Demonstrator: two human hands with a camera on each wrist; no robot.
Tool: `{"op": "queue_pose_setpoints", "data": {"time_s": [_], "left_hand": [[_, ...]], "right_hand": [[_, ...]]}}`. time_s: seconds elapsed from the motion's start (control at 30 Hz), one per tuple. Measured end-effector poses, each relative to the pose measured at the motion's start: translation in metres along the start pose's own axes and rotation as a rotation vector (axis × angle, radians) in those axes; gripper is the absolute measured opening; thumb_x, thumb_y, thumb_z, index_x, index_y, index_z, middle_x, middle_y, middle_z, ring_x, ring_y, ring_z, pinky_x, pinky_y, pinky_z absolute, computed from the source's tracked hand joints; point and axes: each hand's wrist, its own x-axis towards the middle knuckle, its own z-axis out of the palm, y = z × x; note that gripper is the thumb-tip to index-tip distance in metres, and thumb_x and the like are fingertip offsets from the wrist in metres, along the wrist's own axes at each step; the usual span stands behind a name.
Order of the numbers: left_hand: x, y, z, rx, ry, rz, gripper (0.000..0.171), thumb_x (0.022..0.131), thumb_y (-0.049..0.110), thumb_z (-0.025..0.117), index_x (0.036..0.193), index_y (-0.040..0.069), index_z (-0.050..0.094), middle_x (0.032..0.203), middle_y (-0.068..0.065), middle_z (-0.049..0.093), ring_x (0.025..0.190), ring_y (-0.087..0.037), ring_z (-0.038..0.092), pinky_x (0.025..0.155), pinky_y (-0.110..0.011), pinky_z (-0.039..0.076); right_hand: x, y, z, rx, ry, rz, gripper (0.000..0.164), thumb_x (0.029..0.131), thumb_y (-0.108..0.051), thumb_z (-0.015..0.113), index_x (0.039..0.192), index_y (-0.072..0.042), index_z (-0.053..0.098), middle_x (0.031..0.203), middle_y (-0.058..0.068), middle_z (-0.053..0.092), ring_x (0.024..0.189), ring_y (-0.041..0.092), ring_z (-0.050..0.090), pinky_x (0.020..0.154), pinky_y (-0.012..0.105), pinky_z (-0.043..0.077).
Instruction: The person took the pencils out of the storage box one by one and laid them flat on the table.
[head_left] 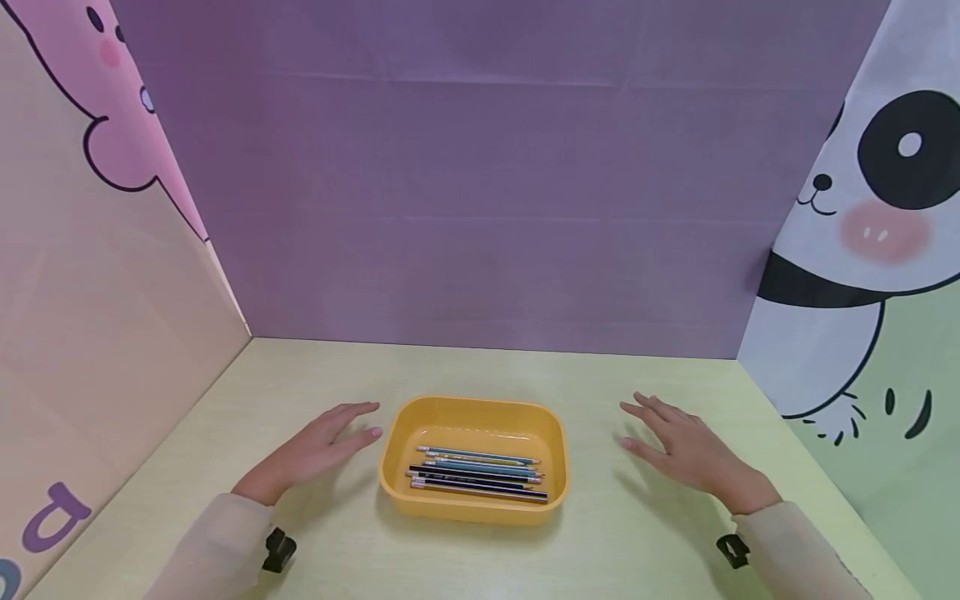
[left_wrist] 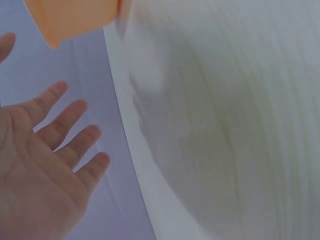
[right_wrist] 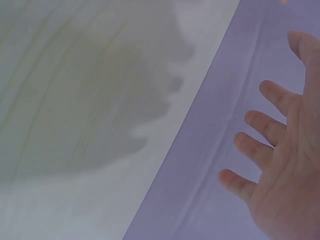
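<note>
A yellow plastic basket (head_left: pixel 472 510) stands on the table between the two hands. Inside lie several pencils (head_left: pixel 480 472), blue ones at the back and dark striped ones at the front, roughly parallel. To the left of the basket hovers the left hand (head_left: pixel 318 446), fingers extended and holding nothing; its thumb tip is near the rim. The right hand (head_left: pixel 686 450) is in the air farther off on the other side, fingers spread, with nothing in it. A corner of the basket (left_wrist: pixel 75 20) shows at the top of the left wrist view.
The pale wood-look table (head_left: pixel 592 550) ends at a purple back panel (head_left: pixel 495 208). A cartoon-printed wall (head_left: pixel 112 333) borders it on the left, and a panda-printed wall (head_left: pixel 900 350) on the right. Each sleeve bears a small black clip-like device (head_left: pixel 279 550).
</note>
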Motion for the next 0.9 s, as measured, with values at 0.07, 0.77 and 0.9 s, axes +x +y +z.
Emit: {"op": "queue_pose_setpoints", "data": {"time_s": [0.07, 0.77, 0.9], "left_hand": [[0.001, 0.001, 0.001, -0.024, -0.01, 0.0, 0.064, 0.102, 0.052, 0.05, 0.148, 0.008, 0.049, 0.149, -0.018, 0.046, 0.139, -0.043, 0.037, 0.107, -0.066, 0.032], [0.011, 0.014, 0.012, -0.418, -0.086, -0.161, 0.056, 0.1, 0.035, 0.062, 0.141, -0.002, 0.053, 0.118, -0.012, 0.067, 0.102, -0.024, 0.067, 0.086, -0.039, 0.058], [0.013, 0.015, 0.015, -0.479, -0.072, -0.189, 0.056, 0.1, 0.033, 0.062, 0.141, -0.004, 0.052, 0.118, -0.013, 0.067, 0.099, -0.024, 0.068, 0.085, -0.038, 0.058]], "right_hand": [[0.001, -0.002, 0.0, 0.008, 0.004, -0.011, 0.057, 0.1, -0.045, 0.058, 0.146, -0.012, 0.052, 0.15, 0.019, 0.045, 0.135, 0.044, 0.043, 0.099, 0.068, 0.039], [0.016, -0.025, -0.002, 0.055, -0.001, -0.071, 0.051, 0.101, -0.044, 0.057, 0.139, -0.01, 0.058, 0.142, 0.011, 0.055, 0.129, 0.034, 0.052, 0.102, 0.059, 0.042], [0.019, -0.028, -0.002, 0.051, -0.003, -0.082, 0.05, 0.101, -0.045, 0.056, 0.139, -0.011, 0.058, 0.141, 0.01, 0.056, 0.128, 0.033, 0.052, 0.102, 0.057, 0.043]]}}
